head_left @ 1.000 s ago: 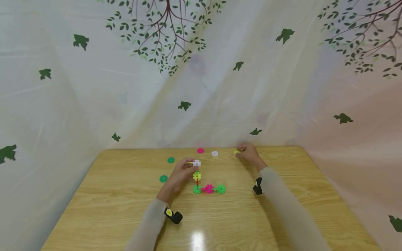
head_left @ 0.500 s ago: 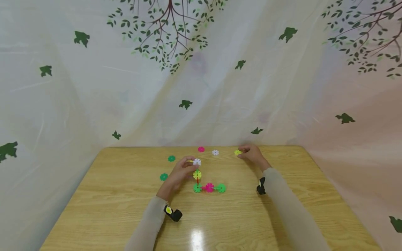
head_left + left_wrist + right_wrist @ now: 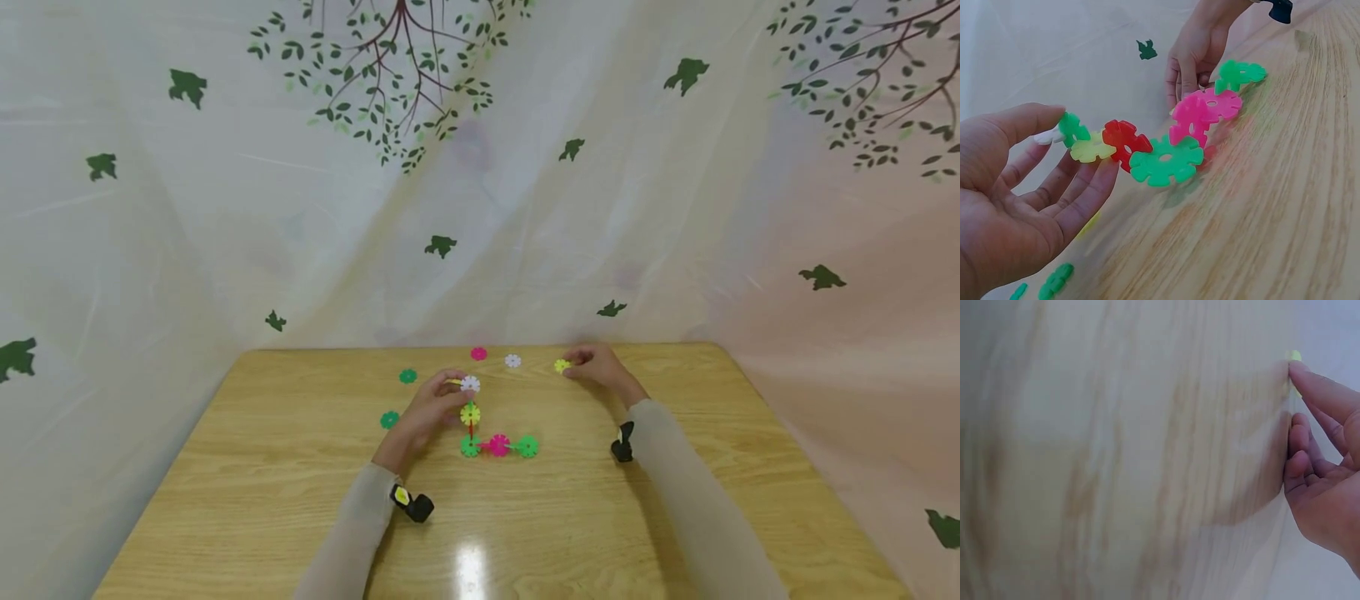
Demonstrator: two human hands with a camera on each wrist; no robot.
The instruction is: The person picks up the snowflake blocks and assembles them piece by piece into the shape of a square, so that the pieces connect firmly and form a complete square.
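Note:
My left hand (image 3: 431, 408) pinches one end of a chain of notched plastic snowflake discs, at a white disc (image 3: 470, 383) and a small green one beside it. From there the chain runs through a yellow disc (image 3: 470, 415), a red disc (image 3: 1124, 140) and a green disc (image 3: 1166, 161), then turns right along pink discs (image 3: 499, 446) to a green end disc (image 3: 528, 447). Near the table's back edge, my right hand (image 3: 597, 368) holds a single yellow disc (image 3: 562, 366) between thumb and fingers. In the right wrist view, the fingertips partly cover this yellow disc (image 3: 1294, 356).
Loose discs lie on the wooden table (image 3: 570, 517): a pink one (image 3: 478, 354) and a white one (image 3: 513, 361) at the back, two dark green ones (image 3: 408, 376) left of my left hand. Behind the table hangs a pale curtain (image 3: 337, 208) printed with leaves.
My right hand has shifted slightly left along the back edge with the yellow disc, which shows more beyond the fingertips. My left hand and the chain stay nearly still.

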